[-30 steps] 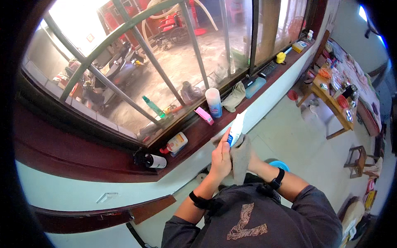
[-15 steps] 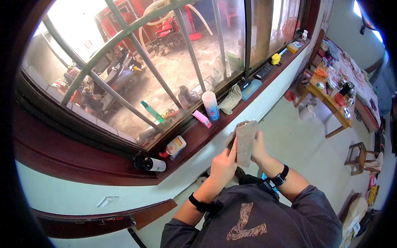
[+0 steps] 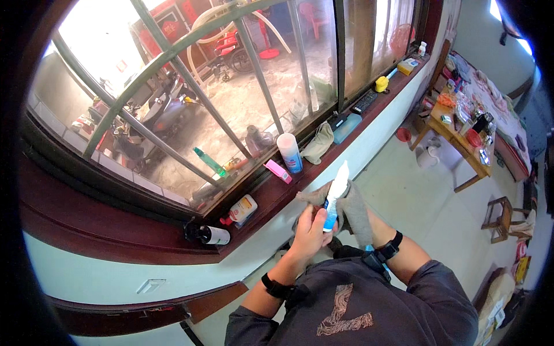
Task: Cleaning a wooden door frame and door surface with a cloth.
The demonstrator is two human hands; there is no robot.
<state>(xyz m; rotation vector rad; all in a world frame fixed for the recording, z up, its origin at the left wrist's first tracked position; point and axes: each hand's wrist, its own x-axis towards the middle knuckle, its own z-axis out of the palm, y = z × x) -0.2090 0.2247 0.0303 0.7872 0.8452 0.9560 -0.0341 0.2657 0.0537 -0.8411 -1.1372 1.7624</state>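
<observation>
Beside the sill (image 3: 262,194), the bottle (image 3: 334,196) slants lengthwise, tip forward; left fingers (image 3: 318,221) clamp it; cloth (image 3: 357,214) hides the right fingers, their grip unclear.

One held bottle (image 3: 336,199), one grey cloth (image 3: 358,213)

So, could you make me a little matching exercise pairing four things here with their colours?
1. bottle in the left hand
2. cloth next to that bottle
3. small carton on the windowsill
4. remote control on the windowsill

A. black
B. grey
C. white and blue
D. pink

Pairs: 1-C, 2-B, 3-D, 4-A
</observation>
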